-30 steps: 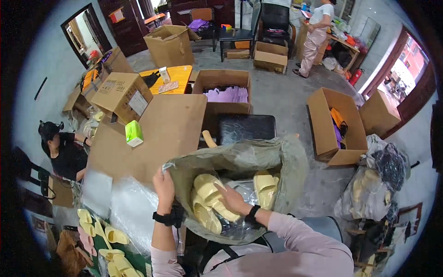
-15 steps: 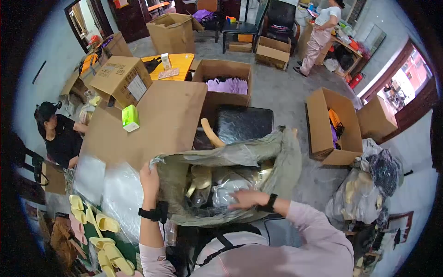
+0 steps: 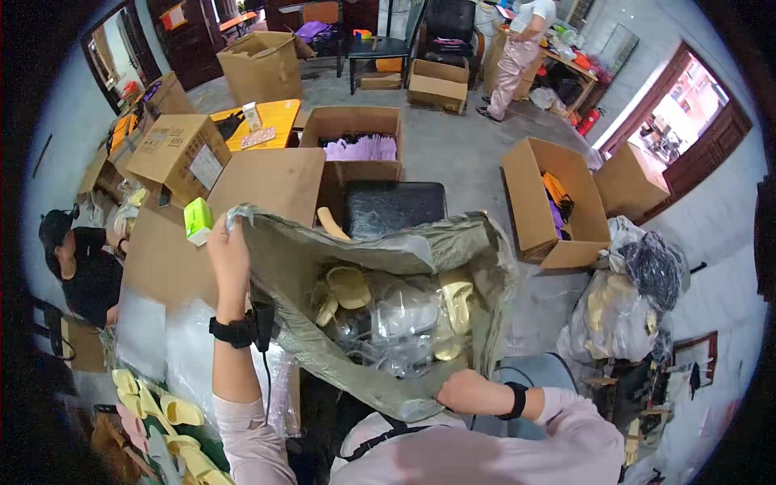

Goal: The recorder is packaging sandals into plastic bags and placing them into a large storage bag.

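Observation:
A large grey-green woven sack (image 3: 284, 293) gapes open in front of me. My left hand (image 3: 229, 263) is closed on its upper left rim, holding that corner raised. My right hand (image 3: 475, 394), a fist, grips the near rim at the lower right. Inside the sack lie a yellow slipper (image 3: 350, 288), a pale slipper in clear plastic (image 3: 406, 318) and a shiny yellow slipper (image 3: 454, 305) by the right wall. Crumpled clear plastic (image 3: 400, 354) covers what lies lower down.
Left of the sack, a brown board-topped table (image 3: 267, 182) bears a carton (image 3: 174, 153) and a green-white box (image 3: 197, 221). Yellow slippers (image 3: 182, 411) sit at lower left. Beyond stands a black-seated chair (image 3: 394, 208). Open cartons (image 3: 558, 202) stand right. A co-worker (image 3: 81, 263) is at left.
My right hand has come out of the sack's contents and taken hold of the near rim. My left hand has pulled its corner up and left, and the mouth gapes wider.

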Demonstrator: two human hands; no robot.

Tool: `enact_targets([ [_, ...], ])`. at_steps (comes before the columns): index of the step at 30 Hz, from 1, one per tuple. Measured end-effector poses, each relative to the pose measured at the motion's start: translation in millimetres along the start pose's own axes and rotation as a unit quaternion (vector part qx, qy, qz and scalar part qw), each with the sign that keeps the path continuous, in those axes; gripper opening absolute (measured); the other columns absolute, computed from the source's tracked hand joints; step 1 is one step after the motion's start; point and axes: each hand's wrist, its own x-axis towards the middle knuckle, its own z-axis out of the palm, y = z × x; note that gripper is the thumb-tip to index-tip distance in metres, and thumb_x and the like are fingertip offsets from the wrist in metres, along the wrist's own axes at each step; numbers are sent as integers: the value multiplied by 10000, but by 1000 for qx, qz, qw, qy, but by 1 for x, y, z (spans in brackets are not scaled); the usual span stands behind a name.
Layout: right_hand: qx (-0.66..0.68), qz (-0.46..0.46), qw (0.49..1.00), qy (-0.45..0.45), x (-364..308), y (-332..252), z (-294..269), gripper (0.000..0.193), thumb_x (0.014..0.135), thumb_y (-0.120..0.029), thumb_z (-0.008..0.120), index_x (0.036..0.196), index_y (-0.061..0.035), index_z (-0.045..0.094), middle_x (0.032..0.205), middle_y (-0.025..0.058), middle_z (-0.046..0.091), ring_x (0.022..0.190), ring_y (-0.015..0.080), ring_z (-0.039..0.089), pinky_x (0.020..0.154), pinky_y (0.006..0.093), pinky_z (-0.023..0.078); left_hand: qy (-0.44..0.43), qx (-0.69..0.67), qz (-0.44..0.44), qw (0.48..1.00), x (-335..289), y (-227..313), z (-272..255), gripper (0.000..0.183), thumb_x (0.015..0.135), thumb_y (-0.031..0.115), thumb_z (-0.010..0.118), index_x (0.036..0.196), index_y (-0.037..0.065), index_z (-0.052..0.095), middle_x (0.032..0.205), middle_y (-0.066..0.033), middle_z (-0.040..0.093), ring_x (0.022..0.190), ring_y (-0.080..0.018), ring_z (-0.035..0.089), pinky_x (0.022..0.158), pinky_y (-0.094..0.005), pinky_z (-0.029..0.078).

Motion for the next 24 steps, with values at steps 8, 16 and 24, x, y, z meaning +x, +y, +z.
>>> enact_targets([
  [8, 14, 26, 999, 37, 23, -34, 30, 88, 681, -113, 609, 697, -41, 657, 654, 143, 629, 623, 313, 648, 482, 416, 498, 20, 166, -95, 981, 13, -104, -34, 256, 913, 174, 509, 1055, -9, 617, 925, -192, 660, 850, -280, 630, 773, -372, 460],
  [16, -17, 46, 998, -25, 45, -43, 15, 77, 664, -115, 618, 676, -66, 676, 629, 122, 639, 613, 286, 663, 449, 376, 480, 10, -56, -39, 998, -69, -89, -71, 611, 829, 123, 657, 1351, -16, 373, 1315, -207, 454, 1236, -294, 428, 1034, -381, 323],
  [24, -241, 44, 945, 218, 74, -52, 28, 100, 662, -153, 576, 577, -107, 604, 565, 76, 562, 532, 238, 557, 461, 388, 325, -89, -337, -519, 780, -254, -87, -63, 928, 838, 190, 623, 1474, 90, -44, 1420, -179, 292, 1227, -319, 393, 984, -379, 407],
])
